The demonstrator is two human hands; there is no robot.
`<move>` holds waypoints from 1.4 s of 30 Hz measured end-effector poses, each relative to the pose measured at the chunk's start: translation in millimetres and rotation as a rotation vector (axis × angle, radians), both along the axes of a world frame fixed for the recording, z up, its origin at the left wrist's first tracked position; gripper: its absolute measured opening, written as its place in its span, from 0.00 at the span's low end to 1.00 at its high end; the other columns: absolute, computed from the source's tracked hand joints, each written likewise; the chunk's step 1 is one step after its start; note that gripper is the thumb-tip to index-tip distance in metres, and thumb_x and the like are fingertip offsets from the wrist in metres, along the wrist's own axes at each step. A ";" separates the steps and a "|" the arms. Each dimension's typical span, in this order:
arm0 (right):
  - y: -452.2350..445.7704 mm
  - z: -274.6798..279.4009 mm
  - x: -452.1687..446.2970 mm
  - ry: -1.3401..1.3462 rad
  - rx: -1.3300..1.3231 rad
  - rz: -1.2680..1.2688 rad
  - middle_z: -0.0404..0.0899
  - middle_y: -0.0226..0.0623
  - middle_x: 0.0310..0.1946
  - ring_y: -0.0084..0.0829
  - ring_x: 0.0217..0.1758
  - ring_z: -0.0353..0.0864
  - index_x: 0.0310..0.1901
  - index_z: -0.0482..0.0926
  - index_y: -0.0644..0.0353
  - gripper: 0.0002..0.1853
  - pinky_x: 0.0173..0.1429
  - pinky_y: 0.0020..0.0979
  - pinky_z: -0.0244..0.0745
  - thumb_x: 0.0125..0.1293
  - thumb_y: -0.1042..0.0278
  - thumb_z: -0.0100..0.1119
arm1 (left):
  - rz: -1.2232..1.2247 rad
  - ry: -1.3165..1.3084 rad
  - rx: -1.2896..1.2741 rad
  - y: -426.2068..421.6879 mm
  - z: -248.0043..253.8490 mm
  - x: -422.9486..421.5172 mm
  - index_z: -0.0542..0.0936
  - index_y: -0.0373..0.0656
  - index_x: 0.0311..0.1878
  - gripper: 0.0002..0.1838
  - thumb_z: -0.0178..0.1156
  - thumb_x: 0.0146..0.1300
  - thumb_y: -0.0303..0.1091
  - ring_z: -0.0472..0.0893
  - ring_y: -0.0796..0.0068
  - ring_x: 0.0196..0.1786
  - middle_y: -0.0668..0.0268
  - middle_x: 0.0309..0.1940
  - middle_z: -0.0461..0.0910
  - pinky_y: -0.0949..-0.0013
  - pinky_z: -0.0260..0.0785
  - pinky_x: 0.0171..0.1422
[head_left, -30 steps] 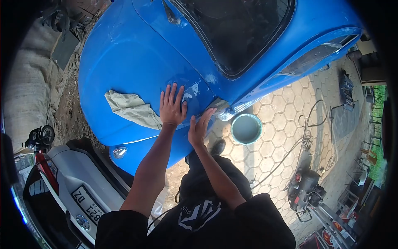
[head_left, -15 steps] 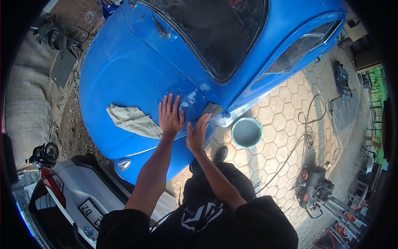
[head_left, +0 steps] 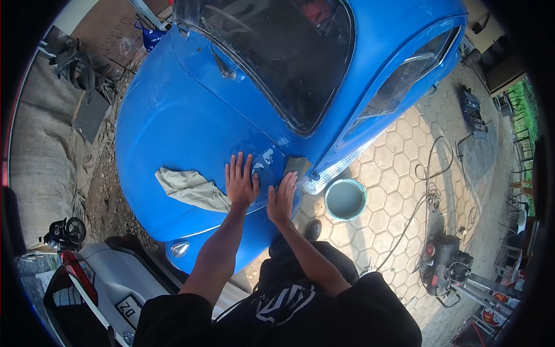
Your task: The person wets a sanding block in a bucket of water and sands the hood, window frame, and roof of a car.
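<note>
The blue car body (head_left: 179, 121) curves under both my hands. My left hand (head_left: 241, 184) lies flat on it with fingers stretched, beside some bare pale patches (head_left: 265, 159) in the paint. To its left a crumpled grey-beige cloth (head_left: 191, 188) rests on the blue panel. My right hand (head_left: 282, 196) is at the panel's edge near the windscreen corner, its fingers pressing on a grey-brown rectangular piece of sandpaper (head_left: 297, 165). Part of that piece is hidden under the fingers.
A round bucket of greyish liquid (head_left: 346, 199) stands on the hexagonal paving (head_left: 393, 173) to the right. Farther right are a hose (head_left: 413, 205), a black compressor (head_left: 445, 260) and an open toolbox (head_left: 474, 110). At the lower left a white car (head_left: 115, 269) is parked close by.
The view has shifted, so the car and bucket appear lower. My right fingers have moved slightly relative to the sandpaper; my left hand stays flat on the panel.
</note>
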State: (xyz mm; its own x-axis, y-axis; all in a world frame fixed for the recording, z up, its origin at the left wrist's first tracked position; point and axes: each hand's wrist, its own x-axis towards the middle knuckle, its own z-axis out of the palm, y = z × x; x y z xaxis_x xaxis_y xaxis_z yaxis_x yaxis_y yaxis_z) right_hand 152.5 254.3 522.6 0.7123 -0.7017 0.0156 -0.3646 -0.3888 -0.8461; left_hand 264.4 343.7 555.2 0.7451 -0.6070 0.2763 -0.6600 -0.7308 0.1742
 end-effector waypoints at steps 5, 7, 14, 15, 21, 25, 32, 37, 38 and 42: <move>-6.5 8.4 9.0 -0.012 -0.015 -0.011 0.40 0.64 0.81 0.61 0.85 0.38 0.80 0.42 0.72 0.43 0.82 0.62 0.39 0.79 0.46 0.41 | -0.006 -0.030 -0.021 -8.2 -3.0 9.0 0.65 0.54 0.79 0.32 0.46 0.72 0.47 0.55 0.50 0.82 0.58 0.79 0.60 0.44 0.42 0.85; -22.5 13.5 12.5 0.007 -0.039 0.005 0.40 0.65 0.81 0.60 0.85 0.38 0.80 0.42 0.72 0.43 0.82 0.62 0.39 0.79 0.44 0.42 | -0.006 -0.018 -0.033 -13.6 -0.1 9.7 0.65 0.54 0.79 0.32 0.46 0.71 0.47 0.55 0.50 0.82 0.58 0.79 0.60 0.44 0.42 0.85; 13.3 -6.8 -11.7 0.036 -0.058 0.127 0.42 0.61 0.82 0.59 0.85 0.40 0.80 0.44 0.70 0.42 0.83 0.61 0.37 0.80 0.45 0.41 | -0.001 -0.040 -0.028 -8.6 -3.7 9.0 0.66 0.54 0.78 0.32 0.46 0.72 0.46 0.56 0.51 0.82 0.58 0.79 0.61 0.44 0.43 0.85; 4.2 4.9 -6.2 0.042 -0.053 0.106 0.41 0.61 0.82 0.59 0.85 0.40 0.80 0.43 0.70 0.43 0.83 0.61 0.37 0.79 0.44 0.41 | -0.005 -0.034 -0.026 -7.5 -3.2 7.0 0.66 0.54 0.78 0.32 0.46 0.72 0.46 0.56 0.51 0.82 0.58 0.79 0.61 0.44 0.43 0.85; 20.1 -11.3 -24.6 0.099 -0.061 0.170 0.41 0.61 0.82 0.58 0.86 0.41 0.80 0.44 0.70 0.42 0.83 0.59 0.38 0.80 0.44 0.40 | 0.005 -0.040 -0.031 -10.1 2.3 6.8 0.67 0.54 0.78 0.31 0.47 0.72 0.46 0.57 0.51 0.82 0.58 0.78 0.62 0.44 0.44 0.84; 19.3 -3.9 -25.3 0.123 -0.084 0.188 0.44 0.61 0.81 0.57 0.85 0.41 0.80 0.46 0.71 0.40 0.83 0.59 0.38 0.80 0.46 0.39 | -0.007 -0.054 -0.057 -6.1 -1.8 4.4 0.67 0.54 0.77 0.31 0.47 0.72 0.46 0.58 0.51 0.81 0.58 0.78 0.63 0.44 0.45 0.84; 23.2 -13.0 -26.6 0.067 -0.060 0.171 0.44 0.61 0.81 0.58 0.85 0.43 0.80 0.46 0.71 0.41 0.83 0.60 0.39 0.79 0.46 0.44 | 0.001 -0.050 -0.062 -11.7 0.7 8.7 0.67 0.54 0.77 0.31 0.46 0.72 0.46 0.58 0.50 0.81 0.58 0.78 0.63 0.44 0.45 0.84; -18.8 12.3 -2.1 0.045 -0.159 0.124 0.43 0.62 0.81 0.57 0.85 0.43 0.80 0.44 0.70 0.45 0.83 0.60 0.41 0.78 0.43 0.46 | 0.002 -0.039 -0.058 -11.9 0.0 9.6 0.67 0.55 0.78 0.31 0.46 0.72 0.47 0.57 0.51 0.82 0.58 0.78 0.63 0.44 0.45 0.84; -22.1 15.2 0.0 0.046 -0.152 0.116 0.42 0.62 0.82 0.56 0.85 0.43 0.80 0.44 0.70 0.45 0.83 0.60 0.41 0.78 0.43 0.46 | 0.003 -0.029 -0.049 -9.9 3.0 7.3 0.67 0.55 0.78 0.31 0.46 0.72 0.47 0.57 0.51 0.82 0.59 0.78 0.63 0.44 0.45 0.84; 15.5 2.6 -20.8 0.069 -0.102 0.173 0.42 0.58 0.82 0.55 0.86 0.43 0.80 0.44 0.69 0.43 0.83 0.60 0.41 0.78 0.45 0.45 | 0.001 -0.055 -0.052 -11.4 -4.6 8.9 0.66 0.55 0.78 0.31 0.46 0.71 0.47 0.57 0.52 0.82 0.59 0.79 0.62 0.44 0.44 0.84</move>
State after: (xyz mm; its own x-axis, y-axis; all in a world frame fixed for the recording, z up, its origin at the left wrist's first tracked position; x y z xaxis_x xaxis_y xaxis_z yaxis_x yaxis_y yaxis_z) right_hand 131.7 269.8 525.2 0.8241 -0.5658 0.0275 -0.3402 -0.5331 -0.7747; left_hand 273.3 332.3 550.7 0.7288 -0.5900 0.3475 -0.6687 -0.7225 0.1756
